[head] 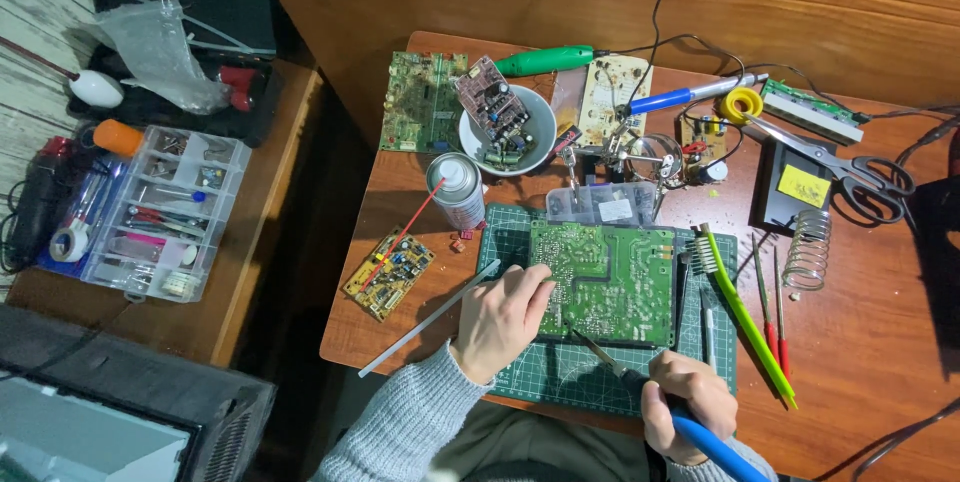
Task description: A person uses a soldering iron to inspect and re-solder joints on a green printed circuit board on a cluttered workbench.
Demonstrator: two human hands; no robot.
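Clamped in the right hand [688,404], a blue-handled soldering iron [640,389] touches the green circuit board [612,282], steadied by the left hand's [505,317] loosely spread fingers.

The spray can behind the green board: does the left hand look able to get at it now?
Probably yes. The left hand rests on the green board, holding nothing, and the spray can stands just beyond it with bare table between.

Circuit board [610,282]: we see it green, solder side up, flat on the mat.
Soldering iron [640,392]: blue-handled, tip at the board's lower edge.
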